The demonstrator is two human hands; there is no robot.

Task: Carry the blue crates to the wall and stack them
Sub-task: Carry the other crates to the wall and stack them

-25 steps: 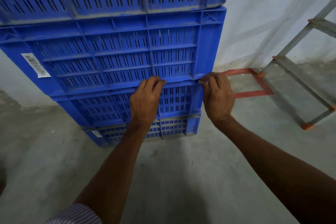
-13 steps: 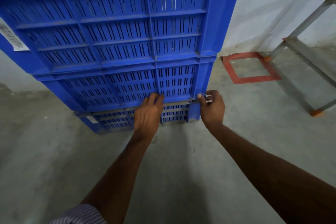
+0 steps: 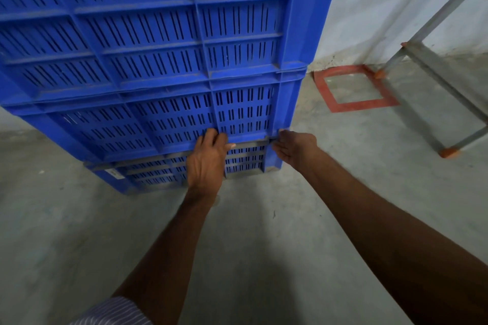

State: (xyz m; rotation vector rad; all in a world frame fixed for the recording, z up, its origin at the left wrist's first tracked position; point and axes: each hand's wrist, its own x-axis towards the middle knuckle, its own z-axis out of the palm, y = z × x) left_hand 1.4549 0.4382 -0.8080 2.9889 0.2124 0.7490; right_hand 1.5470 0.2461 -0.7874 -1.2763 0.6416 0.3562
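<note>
A stack of blue crates (image 3: 158,47) filled most of the view, standing on the grey concrete floor (image 3: 237,245) with its back against the white wall (image 3: 396,8). 3 crates showed: an upper crate (image 3: 148,21) cut off by the top edge, a middle crate (image 3: 169,116) under it, and a bottom crate (image 3: 245,161) resting on the floor, its rim dusty and grey. All had slotted sides.

To the right of the stack, well apart from it, a metal frame (image 3: 433,71) with orange feet stood on the floor. Between the frame and the stack, a red square outline (image 3: 364,105) was painted on the concrete at the foot of the wall.

Both bare forearms reached forward and down to the seam between the middle and bottom crates. The left hand (image 3: 207,159) clasped the front of the stack at that seam, fingers curled onto the slotted face and thumb lying along the grey rim. The right hand (image 3: 297,149) gripped the front right corner at the same height, fingertips tucked into the seam.

A striped sleeve (image 3: 113,311) showed at the lower edge. A small white label (image 3: 114,173), too blurred to read, sat on the bottom crate.
</note>
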